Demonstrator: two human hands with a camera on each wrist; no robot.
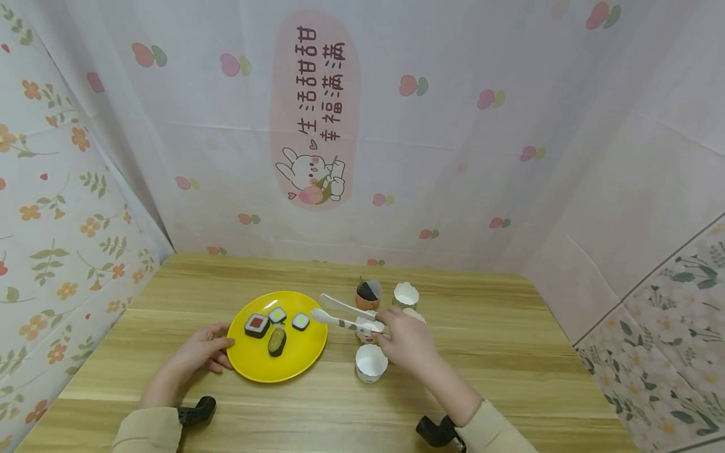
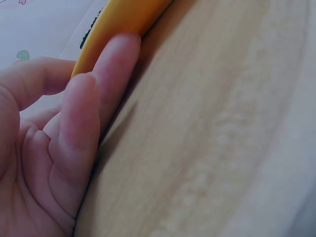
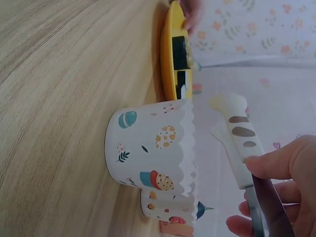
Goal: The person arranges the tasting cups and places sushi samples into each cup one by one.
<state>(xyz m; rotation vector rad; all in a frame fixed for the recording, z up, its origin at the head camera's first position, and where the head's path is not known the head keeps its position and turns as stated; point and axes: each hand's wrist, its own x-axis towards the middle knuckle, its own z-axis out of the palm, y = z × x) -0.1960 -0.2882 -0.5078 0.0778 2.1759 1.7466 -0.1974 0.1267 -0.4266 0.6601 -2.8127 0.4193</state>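
My left hand point(image 1: 198, 352) pinches the left rim of a yellow plate point(image 1: 255, 365), thumb over the edge and fingers beneath. Toy sushi lies on it: a larger roll with a red centre point(image 1: 257, 324), two small rolls, one of them a roll point(image 1: 301, 321) at the right, and a green-topped piece point(image 1: 277, 340). With my right hand point(image 1: 408, 336) I hold tongs point(image 3: 242, 133) with white tips and dark marks. Their two arms stand apart with nothing between them, pointing left over the paper cups towards the plate's right rim.
A white paper cup point(image 1: 370, 371) with a scalloped rim stands nearest me; others are behind it, partly hidden by my right hand. An orange cup point(image 1: 368, 305) at the back holds something black and grey. Another cup point(image 1: 406, 296) stands beside it. Patterned cloth walls border the wooden table point(image 1: 487, 377).
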